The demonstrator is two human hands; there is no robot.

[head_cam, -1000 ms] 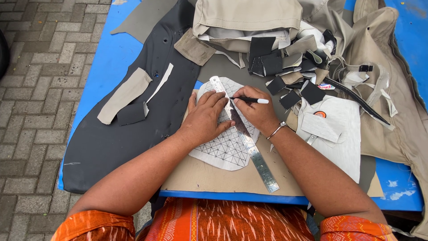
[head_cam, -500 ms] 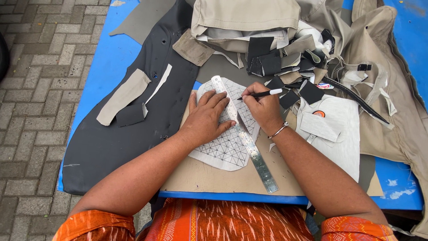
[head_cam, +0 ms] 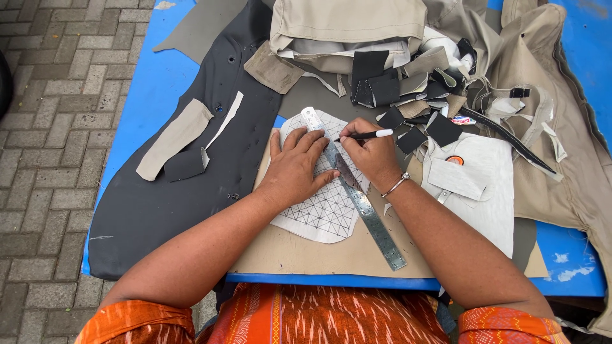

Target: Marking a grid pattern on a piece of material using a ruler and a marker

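Here, the left hand (head_cam: 298, 167) lies flat, fingers spread, hiding part of a metal ruler (head_cam: 357, 191) laid across a white grid-marked fabric piece (head_cam: 322, 213) near the blue table's (head_cam: 140, 95) front edge. The right hand (head_cam: 373, 156) is closed around a black pen (head_cam: 363, 135) beside the ruler. Fabric scraps (head_cam: 408, 89) crowd the far edge; brick paving (head_cam: 44, 127) lies beyond the left edge.

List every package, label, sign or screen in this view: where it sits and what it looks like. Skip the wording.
Small printed tag: among the black scraps right of the right hand, a narrow white strip with red and blue marks.
Round sticker or badge: on the white fabric piece, half hidden under a grey patch, orange and black.
No packages, signs or screens show.
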